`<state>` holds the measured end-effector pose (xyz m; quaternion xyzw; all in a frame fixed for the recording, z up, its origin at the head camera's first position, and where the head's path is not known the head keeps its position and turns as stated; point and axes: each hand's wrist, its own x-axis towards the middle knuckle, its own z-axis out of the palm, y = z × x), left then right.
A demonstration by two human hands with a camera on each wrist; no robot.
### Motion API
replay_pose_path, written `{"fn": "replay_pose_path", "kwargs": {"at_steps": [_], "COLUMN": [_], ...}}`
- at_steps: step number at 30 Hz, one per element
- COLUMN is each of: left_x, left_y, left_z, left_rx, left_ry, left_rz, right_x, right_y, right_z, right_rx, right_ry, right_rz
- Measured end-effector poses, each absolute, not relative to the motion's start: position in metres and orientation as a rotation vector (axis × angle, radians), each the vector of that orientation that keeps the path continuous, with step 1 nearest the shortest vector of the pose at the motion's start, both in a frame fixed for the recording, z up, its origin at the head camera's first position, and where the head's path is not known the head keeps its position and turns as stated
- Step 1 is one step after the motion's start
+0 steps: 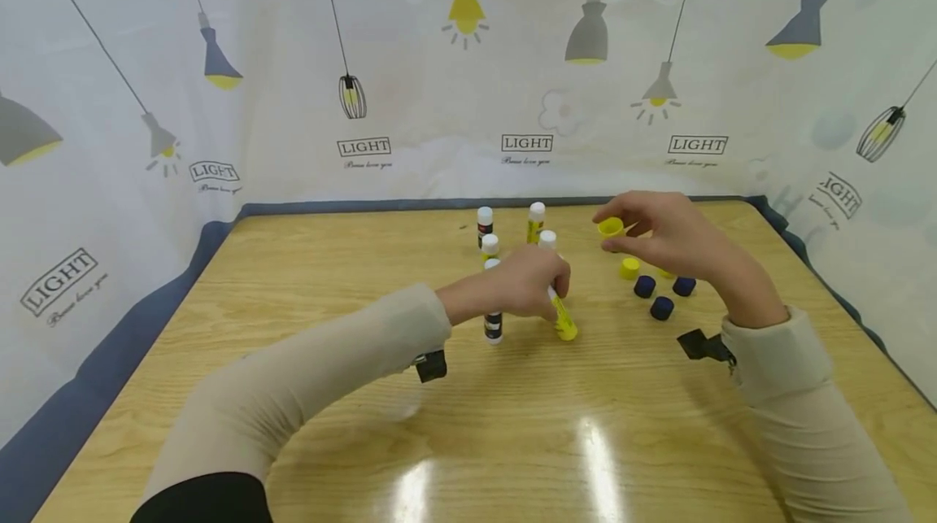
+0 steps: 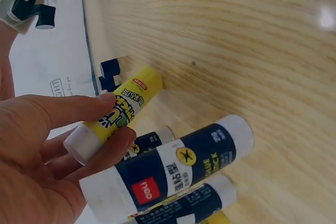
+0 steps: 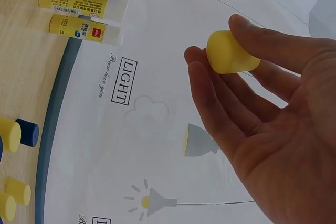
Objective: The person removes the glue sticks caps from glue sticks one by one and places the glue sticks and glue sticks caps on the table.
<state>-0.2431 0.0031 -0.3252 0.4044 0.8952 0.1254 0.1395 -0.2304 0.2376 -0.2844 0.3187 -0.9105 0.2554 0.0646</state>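
Observation:
My left hand (image 1: 529, 281) pinches a yellow glue stick (image 2: 139, 95) between thumb and fingers. Its white top end sits in the grip, and the stick leans, with its yellow lower end near or on the table. My right hand (image 1: 677, 234) holds a yellow cap (image 3: 231, 53) between thumb and fingertips, raised above the tabletop. Right beside the left hand stands a navy glue stick (image 1: 494, 328). Behind it are other white-topped glue sticks, among them a navy one (image 1: 485, 222) and a yellow one (image 1: 537, 218); the left hand partly hides some.
Below the right hand, a yellow cap (image 1: 629, 268) lies near several navy caps (image 1: 662, 309), with another yellow cap partly hidden. All rest on the wooden table (image 1: 351, 442). A white curtain printed with lamps (image 1: 439, 92) encloses the table's back and sides.

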Motion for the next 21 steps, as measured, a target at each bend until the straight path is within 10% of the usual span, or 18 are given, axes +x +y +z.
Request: {"fn": "replay_pose_path", "kwargs": {"at_steps": [21], "left_x": [-0.246], "left_y": [0.019], "left_z": [-0.313], "left_rx": [1.238], "left_ry": [2.54], "left_rz": [0.156], "right_x": [-0.237], "right_y": [0.29], "right_z": [-0.275], "right_rx": [0.642], "right_ry": [-3.108], "right_rz": [0.583]}}
